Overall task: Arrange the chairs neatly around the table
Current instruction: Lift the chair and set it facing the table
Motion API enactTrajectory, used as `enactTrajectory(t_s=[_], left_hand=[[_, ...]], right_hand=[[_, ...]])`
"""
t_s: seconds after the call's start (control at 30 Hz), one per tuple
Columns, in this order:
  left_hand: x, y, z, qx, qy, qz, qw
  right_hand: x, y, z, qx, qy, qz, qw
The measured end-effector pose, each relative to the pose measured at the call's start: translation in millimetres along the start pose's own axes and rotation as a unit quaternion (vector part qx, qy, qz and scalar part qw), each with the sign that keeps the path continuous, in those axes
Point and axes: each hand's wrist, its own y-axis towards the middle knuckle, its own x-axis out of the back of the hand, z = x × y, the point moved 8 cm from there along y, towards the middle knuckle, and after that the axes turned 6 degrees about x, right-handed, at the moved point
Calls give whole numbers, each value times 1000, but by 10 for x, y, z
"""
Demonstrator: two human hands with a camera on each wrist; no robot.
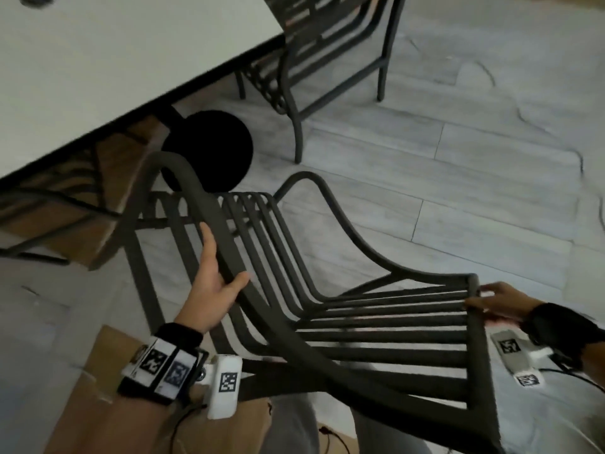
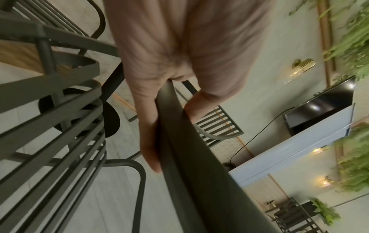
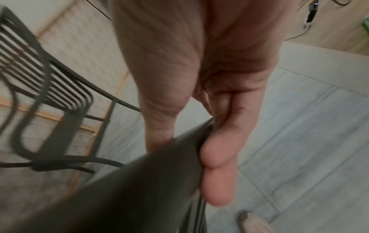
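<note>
A dark metal slatted chair (image 1: 327,290) fills the lower middle of the head view, tilted, its seat end toward the white table (image 1: 98,60). My left hand (image 1: 216,276) grips the chair's left side rail, thumb over the top and fingers along the far side; the left wrist view shows that rail (image 2: 179,141) running between thumb and fingers. My right hand (image 1: 491,303) holds the top right corner of the chair's back. In the right wrist view the thumb and fingers (image 3: 217,157) clamp the dark bar (image 3: 159,165).
A second dark chair (image 1: 327,60) stands at the table's right end, partly under it. The table's black round base (image 1: 209,149) sits on grey plank floor. A cardboard box (image 1: 114,404) lies by my left forearm. Another chair (image 3: 40,71) stands to the left in the right wrist view.
</note>
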Motion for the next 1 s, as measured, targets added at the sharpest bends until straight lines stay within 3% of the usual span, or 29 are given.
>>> enactTrajectory(t_s=[0.13, 0.33, 0.47, 0.57, 0.67, 0.73, 0.87, 1.0], left_hand=[[402, -267, -38, -17, -25, 5, 1000], [1364, -531, 242, -8, -14, -28, 999], [2019, -656, 568, 23, -20, -65, 997], [2370, -692, 780, 41, -28, -77, 996], [2660, -784, 991, 80, -45, -96, 991], [2752, -854, 1085, 100, -38, -108, 988], [2930, -854, 1284, 163, -45, -175, 970], [3085, -747, 1498, 163, -83, -210, 960]], right_hand=[[-6, -948, 687, 44, 16, -58, 997], [-421, -1695, 1370, 179, -4, -117, 977], [-1000, -2220, 1721, 291, -87, -38, 952], [-1350, -2391, 1841, 364, -269, -68, 889], [-1586, -2532, 2084, 447, -413, -199, 768], [-1739, -2514, 2228, 474, -477, -199, 713], [-2054, -2435, 2341, 495, -483, -43, 721], [-2154, -2517, 2451, 550, -433, -39, 713]])
